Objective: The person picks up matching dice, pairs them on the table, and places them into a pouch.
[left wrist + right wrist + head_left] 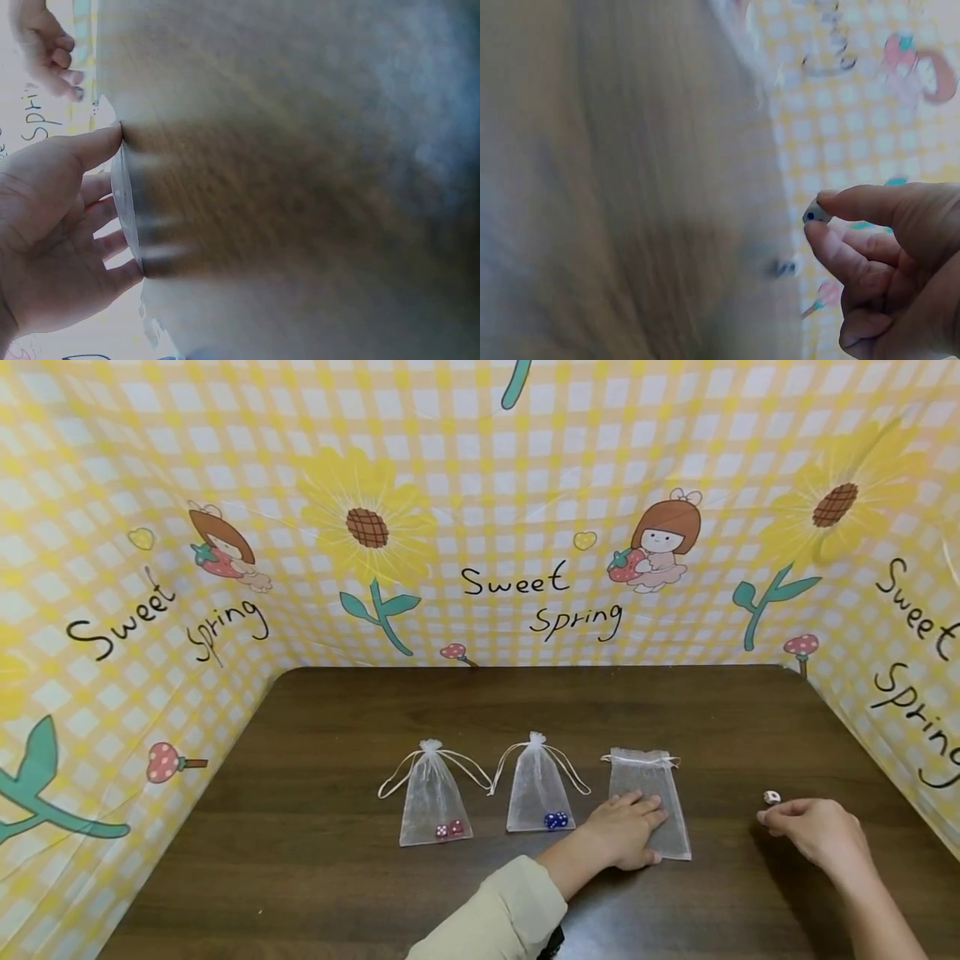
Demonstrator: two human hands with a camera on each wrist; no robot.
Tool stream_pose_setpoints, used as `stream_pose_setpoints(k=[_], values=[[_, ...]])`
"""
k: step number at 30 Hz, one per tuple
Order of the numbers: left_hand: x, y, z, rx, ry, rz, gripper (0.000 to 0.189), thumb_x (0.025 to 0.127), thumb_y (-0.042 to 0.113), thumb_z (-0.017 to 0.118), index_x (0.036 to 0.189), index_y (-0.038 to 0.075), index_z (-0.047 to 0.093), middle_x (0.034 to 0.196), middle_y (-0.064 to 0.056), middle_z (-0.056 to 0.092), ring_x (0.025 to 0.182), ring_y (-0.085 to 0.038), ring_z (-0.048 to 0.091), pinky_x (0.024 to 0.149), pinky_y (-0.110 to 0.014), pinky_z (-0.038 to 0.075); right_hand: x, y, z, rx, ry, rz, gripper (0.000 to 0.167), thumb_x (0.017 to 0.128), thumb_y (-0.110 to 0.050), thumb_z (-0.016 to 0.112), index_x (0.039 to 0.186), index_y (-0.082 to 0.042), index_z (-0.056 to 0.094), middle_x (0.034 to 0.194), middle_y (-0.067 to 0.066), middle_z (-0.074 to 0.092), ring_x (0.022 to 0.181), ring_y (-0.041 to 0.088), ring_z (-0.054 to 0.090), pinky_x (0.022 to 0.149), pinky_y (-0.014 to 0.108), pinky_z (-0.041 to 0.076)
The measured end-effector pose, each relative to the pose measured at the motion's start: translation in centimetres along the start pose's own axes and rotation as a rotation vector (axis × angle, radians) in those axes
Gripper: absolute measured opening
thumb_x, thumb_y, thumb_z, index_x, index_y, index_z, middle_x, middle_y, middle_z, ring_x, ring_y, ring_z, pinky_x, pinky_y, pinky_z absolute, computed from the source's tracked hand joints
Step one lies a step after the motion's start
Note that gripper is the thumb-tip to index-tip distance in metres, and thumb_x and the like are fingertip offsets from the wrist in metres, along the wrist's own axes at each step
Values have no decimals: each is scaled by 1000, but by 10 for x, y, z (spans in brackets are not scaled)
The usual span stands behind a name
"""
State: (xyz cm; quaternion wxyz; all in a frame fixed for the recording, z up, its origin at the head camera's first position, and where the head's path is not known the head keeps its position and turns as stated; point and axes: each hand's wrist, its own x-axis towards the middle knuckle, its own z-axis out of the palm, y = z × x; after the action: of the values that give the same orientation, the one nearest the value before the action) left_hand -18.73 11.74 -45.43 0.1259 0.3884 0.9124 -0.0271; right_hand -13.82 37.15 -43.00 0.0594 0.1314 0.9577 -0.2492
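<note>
My left hand (626,831) rests on a sheer white organza drawstring bag (671,814), its fingers spread and fingertips touching it. This bag lies flat, with no dice showing inside. To its right, my right hand (825,835) is above the table; thumb and index finger pinch a small white die (816,213) with dark pips. A second white die (772,797) lies on the table just beyond those fingertips. Two closed organza bags lie to the left: the middle bag (536,785) holds blue dice (556,820), the leftmost bag (431,797) holds red dice (450,830).
The dark wooden table (300,877) is bounded by a yellow checked cloth (480,485) at the back and both sides. White drawstring loops (468,767) spread out from the two closed bags. A small black object (553,942) shows beside the left sleeve (502,906).
</note>
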Motion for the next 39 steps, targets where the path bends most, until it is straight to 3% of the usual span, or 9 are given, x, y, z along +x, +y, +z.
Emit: stream_pose_setpoints(k=[3,6,8,11,14,19,26,32,39], values=[[-1,0,-1,0,2,3,61,88,52,53,143,36,31,148,19,21,136,-6,16,108,-24,18,-17,-13,3,30,64,-62,41,87,-42,58,95,-4,72,94,20,67,95,54,52,67,52,45],[-1,-1,-1,6,13,16,60,88,52,52,143,35,32,148,18,21,136,-6,16,108,-24,18,-36,-30,11,71,134,-149,32,86,-36,64,94,-7,73,92,18,68,86,41,61,65,45,48],[-1,-3,-1,10,20,22,60,88,52,52,142,35,33,148,18,22,136,-6,17,108,-24,19,-47,-43,21,99,184,-252,21,82,-29,70,89,-9,73,82,11,70,74,24,65,60,36,50],[-1,-4,-1,17,30,25,60,88,52,53,142,34,34,148,18,23,135,-6,18,107,-24,21,-57,-61,38,71,230,-441,11,72,-17,78,81,-13,72,69,-6,67,61,2,58,53,24,47],[-1,-5,-2,12,32,20,60,88,52,53,142,35,34,148,18,23,135,-6,18,107,-24,21,-64,-74,52,0,174,-568,13,69,-15,79,78,-14,71,65,-16,62,58,-5,53,50,22,46],[-1,-4,-2,-5,24,14,60,87,52,55,142,35,34,147,19,24,135,-5,18,107,-25,22,-68,-89,64,-112,-17,-610,11,73,-22,77,81,-17,71,65,-20,59,59,-3,53,48,24,43],[0,-5,-3,-16,22,17,61,87,51,56,141,36,35,147,19,24,135,-5,19,106,-26,25,-70,-101,73,-155,-140,-748,10,73,-20,77,73,-23,67,65,-23,51,56,-2,45,45,25,37],[0,-5,-3,-19,27,26,60,87,50,56,141,35,36,146,19,26,134,-5,20,106,-26,25,-71,-106,83,-174,-164,-789,23,66,-13,76,63,-27,58,60,-23,46,53,-1,42,43,25,34],[0,-5,-1,-10,31,30,60,87,51,56,141,35,36,147,18,26,134,-5,20,105,-26,25,-73,-107,88,-212,-181,-777,26,64,-11,76,62,-27,55,57,-22,41,51,0,39,42,25,32]])
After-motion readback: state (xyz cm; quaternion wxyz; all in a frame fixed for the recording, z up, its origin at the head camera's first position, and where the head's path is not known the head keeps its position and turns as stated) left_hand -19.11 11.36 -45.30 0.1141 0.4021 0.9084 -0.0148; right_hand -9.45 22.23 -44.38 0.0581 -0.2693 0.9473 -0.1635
